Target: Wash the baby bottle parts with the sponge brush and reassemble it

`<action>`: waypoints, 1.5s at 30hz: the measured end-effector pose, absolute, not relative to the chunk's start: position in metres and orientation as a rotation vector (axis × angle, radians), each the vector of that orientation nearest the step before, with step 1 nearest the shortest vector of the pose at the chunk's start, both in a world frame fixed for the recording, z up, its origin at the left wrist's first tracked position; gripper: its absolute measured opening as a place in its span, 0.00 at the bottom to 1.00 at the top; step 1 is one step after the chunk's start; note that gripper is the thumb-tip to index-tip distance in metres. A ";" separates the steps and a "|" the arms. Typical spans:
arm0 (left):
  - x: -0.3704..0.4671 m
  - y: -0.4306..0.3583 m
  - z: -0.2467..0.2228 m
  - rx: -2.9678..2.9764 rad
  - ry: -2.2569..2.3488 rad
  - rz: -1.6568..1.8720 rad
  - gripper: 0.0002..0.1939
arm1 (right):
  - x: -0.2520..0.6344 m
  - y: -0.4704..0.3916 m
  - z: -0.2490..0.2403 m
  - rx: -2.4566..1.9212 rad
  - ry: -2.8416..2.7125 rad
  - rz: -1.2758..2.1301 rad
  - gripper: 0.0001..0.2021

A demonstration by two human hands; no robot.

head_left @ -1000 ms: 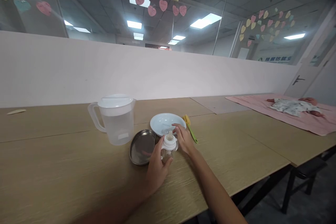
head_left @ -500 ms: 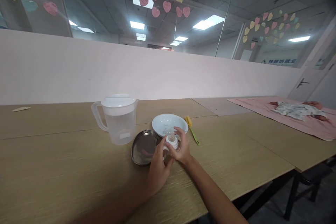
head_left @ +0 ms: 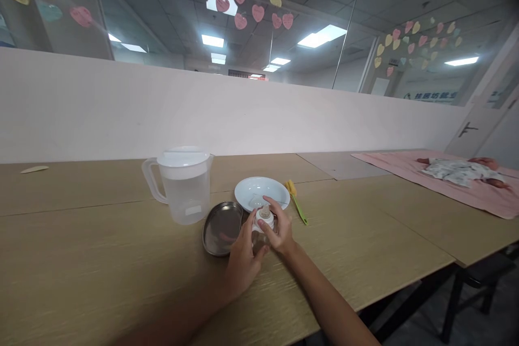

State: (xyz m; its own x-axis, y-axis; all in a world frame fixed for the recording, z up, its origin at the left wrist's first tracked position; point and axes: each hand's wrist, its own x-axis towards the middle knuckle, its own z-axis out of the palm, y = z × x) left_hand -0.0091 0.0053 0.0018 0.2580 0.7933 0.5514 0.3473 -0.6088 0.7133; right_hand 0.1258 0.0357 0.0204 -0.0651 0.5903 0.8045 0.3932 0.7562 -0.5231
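A clear baby bottle [head_left: 260, 239] with a white collar and a teat [head_left: 265, 213] stands upright between my hands. My left hand [head_left: 244, 259] is wrapped round the bottle's body from the left. The fingers and thumb of my right hand [head_left: 280, 230] grip the white collar from the right. Just behind the hands sits a white bowl [head_left: 247, 189] with something clear in it. A kidney-shaped metal tray [head_left: 221, 230] lies beside my left hand. To the right of the bowl is a brush with yellow bristles and a green handle [head_left: 300, 210].
A lidded clear pitcher [head_left: 185, 189] stands left of the tray. On the far right, a doll in patterned clothes [head_left: 454, 170] lies on a pink cloth [head_left: 405, 171]. A white wall [head_left: 243, 113] runs behind the table; a dark stool [head_left: 478, 275] is at the lower right.
The fingers of my right hand have shifted slightly left around the collar, and the bottle looks a little more upright. My left hand keeps its hold on the bottle.
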 end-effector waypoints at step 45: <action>-0.010 0.006 -0.007 2.054 0.962 1.316 0.38 | 0.147 0.054 0.017 -0.930 -1.507 0.076 0.17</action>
